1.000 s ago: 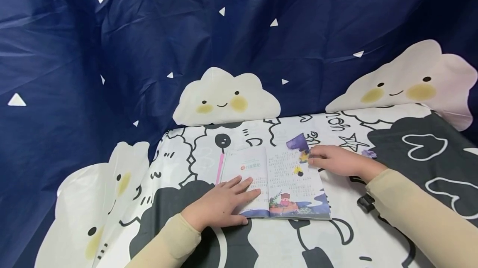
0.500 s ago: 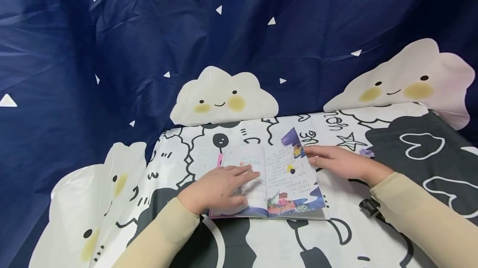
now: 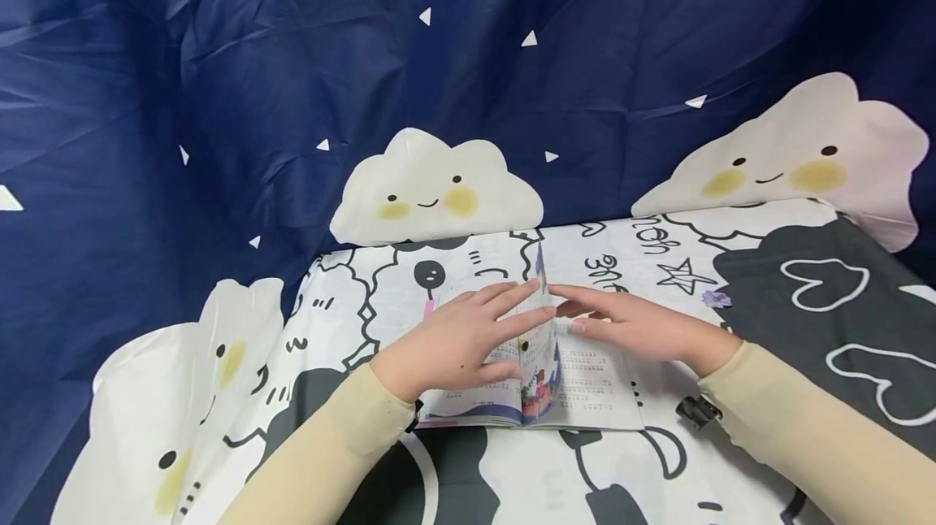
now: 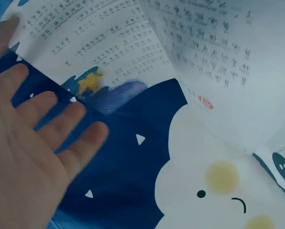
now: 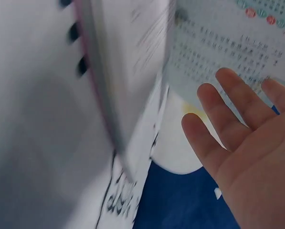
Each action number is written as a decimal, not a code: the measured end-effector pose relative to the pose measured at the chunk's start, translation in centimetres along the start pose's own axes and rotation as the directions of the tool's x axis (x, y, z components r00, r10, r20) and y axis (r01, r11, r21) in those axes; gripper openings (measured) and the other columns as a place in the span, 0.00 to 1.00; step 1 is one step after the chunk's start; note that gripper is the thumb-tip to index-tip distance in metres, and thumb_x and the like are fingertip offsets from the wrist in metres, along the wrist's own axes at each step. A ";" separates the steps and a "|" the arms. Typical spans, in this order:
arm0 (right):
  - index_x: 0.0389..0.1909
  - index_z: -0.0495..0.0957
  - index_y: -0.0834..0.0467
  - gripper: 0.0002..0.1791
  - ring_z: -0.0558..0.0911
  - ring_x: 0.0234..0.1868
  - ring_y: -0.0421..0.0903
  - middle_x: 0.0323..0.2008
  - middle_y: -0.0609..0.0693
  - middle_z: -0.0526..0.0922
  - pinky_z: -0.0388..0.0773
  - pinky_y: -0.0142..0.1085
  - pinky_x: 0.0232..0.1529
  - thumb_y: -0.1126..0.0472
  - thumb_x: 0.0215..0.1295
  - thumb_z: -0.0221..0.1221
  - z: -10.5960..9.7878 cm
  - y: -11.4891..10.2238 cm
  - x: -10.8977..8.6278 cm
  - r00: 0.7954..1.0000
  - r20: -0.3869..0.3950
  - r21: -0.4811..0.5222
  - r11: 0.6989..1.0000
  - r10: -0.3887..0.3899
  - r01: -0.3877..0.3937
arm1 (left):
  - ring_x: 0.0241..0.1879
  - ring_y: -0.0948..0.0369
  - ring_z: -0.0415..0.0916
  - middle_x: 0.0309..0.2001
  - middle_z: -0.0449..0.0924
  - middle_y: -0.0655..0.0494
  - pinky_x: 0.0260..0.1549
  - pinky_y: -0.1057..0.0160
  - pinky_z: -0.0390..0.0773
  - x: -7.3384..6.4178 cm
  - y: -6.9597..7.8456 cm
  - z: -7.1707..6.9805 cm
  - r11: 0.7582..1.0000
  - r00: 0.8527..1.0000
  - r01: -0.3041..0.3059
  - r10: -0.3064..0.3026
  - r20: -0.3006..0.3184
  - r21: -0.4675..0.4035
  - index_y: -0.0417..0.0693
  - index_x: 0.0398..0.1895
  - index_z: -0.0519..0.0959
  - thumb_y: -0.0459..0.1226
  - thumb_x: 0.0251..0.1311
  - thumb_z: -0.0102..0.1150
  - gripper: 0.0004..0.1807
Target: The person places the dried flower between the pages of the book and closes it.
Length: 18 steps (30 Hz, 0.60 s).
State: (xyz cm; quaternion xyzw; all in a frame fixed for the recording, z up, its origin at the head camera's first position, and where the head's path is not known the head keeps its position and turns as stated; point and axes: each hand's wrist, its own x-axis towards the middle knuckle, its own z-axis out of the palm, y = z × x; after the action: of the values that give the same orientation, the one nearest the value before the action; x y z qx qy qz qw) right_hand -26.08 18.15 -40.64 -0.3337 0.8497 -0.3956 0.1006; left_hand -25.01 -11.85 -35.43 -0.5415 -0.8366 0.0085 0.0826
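Note:
An illustrated book [image 3: 600, 379] lies spread on the patterned cloth, with one leaf [image 3: 539, 375] standing almost upright at its middle. My left hand [image 3: 468, 338] is over the left page, fingers spread and their tips near the raised leaf. From the right side, my right hand [image 3: 636, 326] has its straight fingers against or close to the back of that leaf. In the left wrist view the fingers of the left hand [image 4: 37, 138] are extended beside a printed page [image 4: 118, 52]. The right wrist view has the right hand [image 5: 257, 152] with straight fingers before a page [image 5: 228, 62].
A white and black cloth [image 3: 563, 476] with doodle prints covers the surface. Behind it hangs a dark blue curtain [image 3: 468, 78] with cloud figures. A small purple flower-like piece [image 3: 717, 298] lies right of the book, and a pink strip [image 3: 429, 308] shows at its left edge.
The right-hand leaf has risen from nearly flat to almost upright, uncovering the page below. My right hand has moved left with it. My left hand has shifted right and up towards the leaf.

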 end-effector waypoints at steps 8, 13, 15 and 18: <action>0.79 0.59 0.50 0.32 0.66 0.72 0.49 0.70 0.45 0.71 0.62 0.55 0.69 0.47 0.79 0.51 1.3 -1.9 0.5 0.997 0.066 -0.066 0.996 -0.050 0.054 | 0.78 0.53 0.48 0.74 0.63 0.56 0.72 0.49 0.53 -0.2 0.1 -0.8 0.997 0.996 -0.078 0.078 -0.050 -0.016 0.59 0.73 0.70 0.64 0.70 0.47 0.35; 0.78 0.60 0.44 0.31 0.65 0.73 0.44 0.72 0.38 0.67 0.62 0.52 0.70 0.48 0.78 0.53 2.0 -2.1 0.7 0.991 0.120 -0.068 0.995 -0.059 0.067 | 0.72 0.55 0.61 0.65 0.74 0.61 0.71 0.43 0.52 -0.9 0.0 -0.8 0.998 0.999 -0.049 0.049 -0.015 -0.026 0.57 0.60 0.80 0.66 0.69 0.46 0.32; 0.78 0.61 0.43 0.31 0.63 0.74 0.44 0.74 0.38 0.64 0.62 0.52 0.70 0.47 0.78 0.53 2.2 -2.1 0.7 0.989 0.134 -0.079 0.995 -0.056 0.067 | 0.69 0.57 0.64 0.63 0.76 0.61 0.71 0.40 0.52 -1.3 -0.1 -0.8 0.999 0.999 -0.036 0.036 0.004 -0.023 0.58 0.57 0.82 0.67 0.68 0.47 0.31; 0.78 0.62 0.44 0.31 0.63 0.74 0.47 0.74 0.40 0.64 0.61 0.53 0.70 0.46 0.78 0.53 2.5 -2.0 0.7 0.987 0.153 -0.090 0.993 -0.057 0.072 | 0.64 0.59 0.69 0.59 0.79 0.62 0.70 0.39 0.52 -1.8 -0.3 -0.6 1.000 0.999 -0.019 0.020 0.034 -0.021 0.59 0.55 0.82 0.66 0.67 0.50 0.29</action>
State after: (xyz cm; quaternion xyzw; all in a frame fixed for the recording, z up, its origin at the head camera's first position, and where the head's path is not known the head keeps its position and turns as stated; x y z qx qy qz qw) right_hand -24.57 15.29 -40.75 -0.3943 0.8464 -0.3314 0.1355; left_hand -24.43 -13.67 -35.00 -0.5503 -0.8325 0.0100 0.0628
